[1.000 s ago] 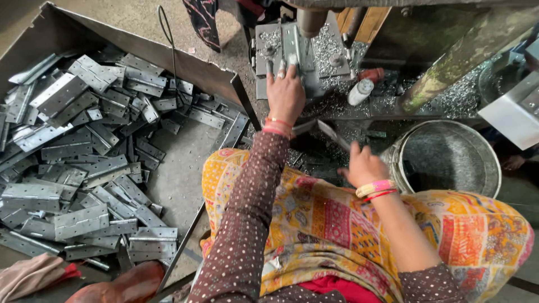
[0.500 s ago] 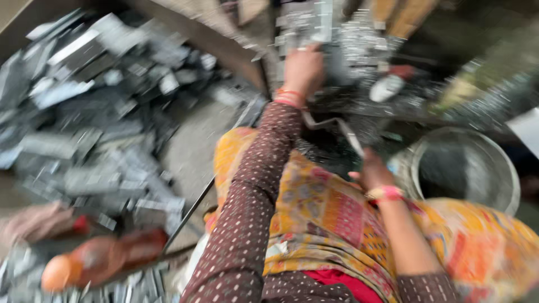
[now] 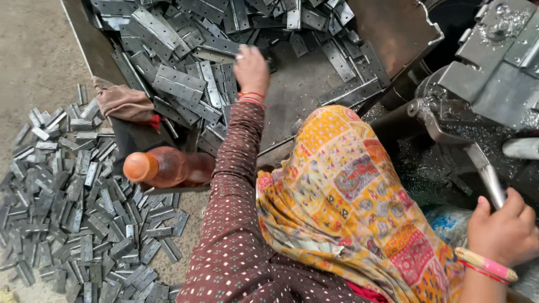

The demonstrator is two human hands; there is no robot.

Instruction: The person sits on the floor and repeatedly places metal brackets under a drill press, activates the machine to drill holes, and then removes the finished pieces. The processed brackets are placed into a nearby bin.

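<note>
Hinge plates (image 3: pixel 179 84), flat grey metal strips with punched holes, are lying heaped in the sheet-metal tray (image 3: pixel 393 33) ahead of me. My left hand (image 3: pixel 251 68) is reaching into that heap, fingers curling over one plate; whether it is already pinched I cannot tell. My right hand (image 3: pixel 505 230) is wrapping closed around the machine's lever handle (image 3: pixel 485 174). I am judging this to be the pick-up step; the next move is calling for a firm pinch on a single plate. More plates (image 3: pixel 84 224) are lying scattered on the floor beside an orange bottle (image 3: pixel 163 167).
</note>
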